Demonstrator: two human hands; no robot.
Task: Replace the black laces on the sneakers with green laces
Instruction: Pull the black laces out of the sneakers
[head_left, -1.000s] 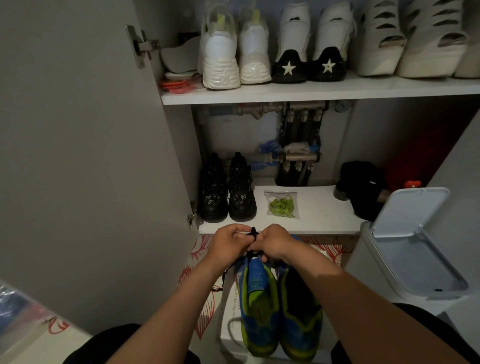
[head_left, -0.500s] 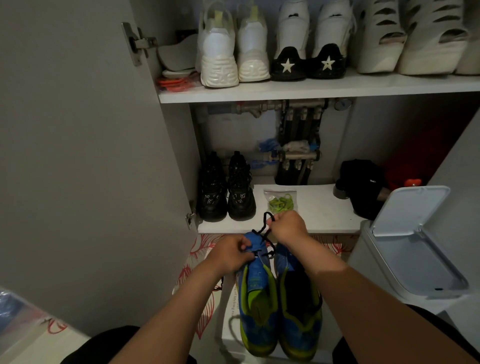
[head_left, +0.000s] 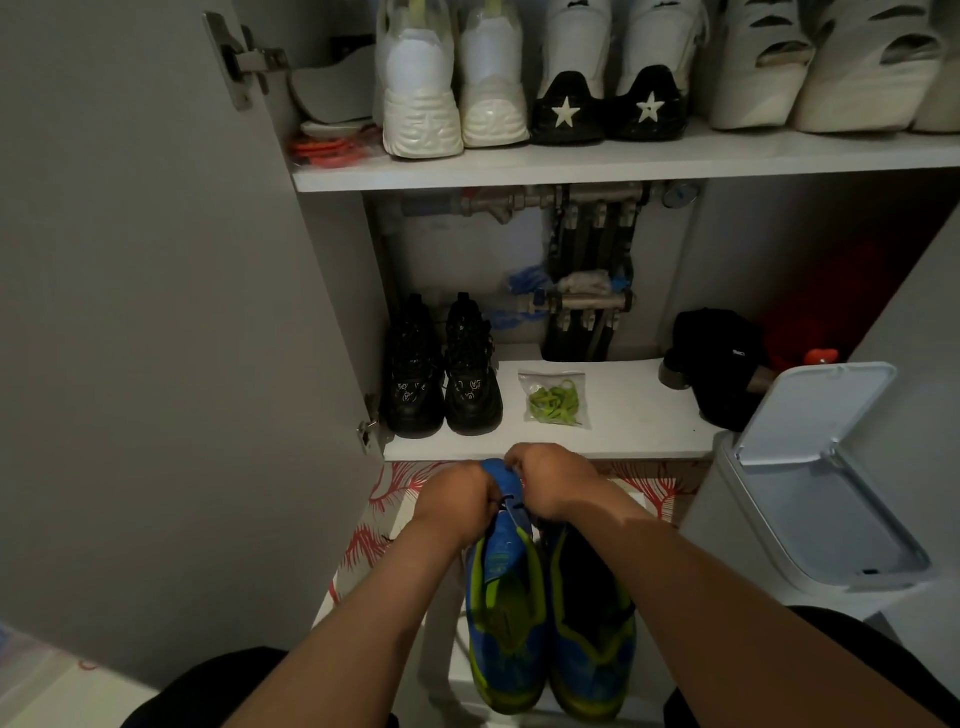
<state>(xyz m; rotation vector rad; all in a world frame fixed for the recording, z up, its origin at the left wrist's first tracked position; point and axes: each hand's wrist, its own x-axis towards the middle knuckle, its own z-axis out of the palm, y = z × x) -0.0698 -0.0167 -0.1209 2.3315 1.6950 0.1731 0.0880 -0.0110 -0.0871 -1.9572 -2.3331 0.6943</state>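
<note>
Your left hand (head_left: 457, 501) and right hand (head_left: 553, 486) are both curled in tight at the toe end of the left sneaker (head_left: 506, 613), almost knuckle to knuckle. Between them you can see a bit of black lace (head_left: 506, 503), and both hands look pinched on it, though your fingers hide the actual grip so I can't tell for sure. The blue tongue pokes up between your hands.

The right sneaker (head_left: 592, 623) sits just beside the left one, touching along the side, heels toward you. Both are blue with lime green trim, sitting on something white over a red and white patterned floor.

Further out, the bag of green laces (head_left: 555, 399) lies flat on the lower shelf (head_left: 623, 431), well apart from your hands. Left of it on the same shelf stand black boots (head_left: 444, 371), and a black cap (head_left: 719, 358) is off to the right. A white bin (head_left: 810, 478) with its lid flipped up sits at right. The upper shelf (head_left: 571, 163) holds a row of white shoes, and the cabinet door (head_left: 156, 312) hangs open on the left.
</note>
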